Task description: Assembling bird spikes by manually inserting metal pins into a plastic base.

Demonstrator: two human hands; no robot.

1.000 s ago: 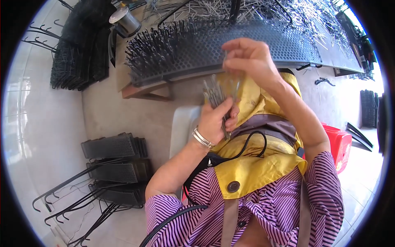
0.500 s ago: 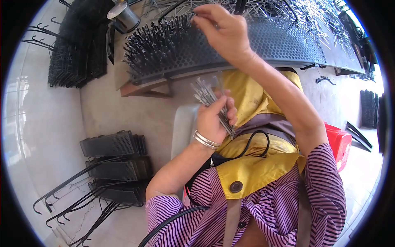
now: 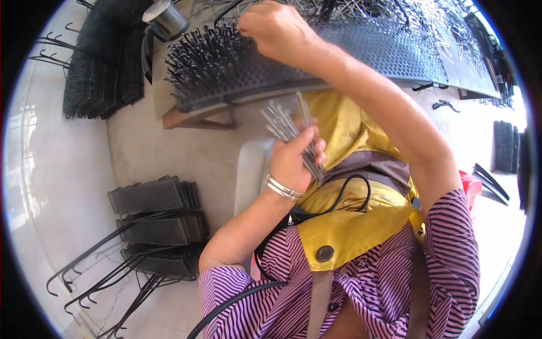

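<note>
My left hand [image 3: 292,163] is wrapped round a bundle of thin metal rods with looped ends [image 3: 282,122], held in front of the yellow apron [image 3: 333,113]. My right hand [image 3: 278,33] reaches out over a black perforated metal panel [image 3: 361,56], beside a dense cluster of dark upright rods [image 3: 206,59] standing in its holes. The right fingers are drawn together. Anything pinched between them is hidden from view.
Loose metal rods [image 3: 435,25] lie heaped beyond the panel. A metal can [image 3: 169,20] stands at the far left. Stacked black perforated panels with long hooked bars [image 3: 152,198] sit at the lower left, and a red plastic thing [image 3: 470,192] is at the right.
My right hand has moved left along the panel toward the upright rods. My left hand keeps its hold on the bundle, almost in the same place.
</note>
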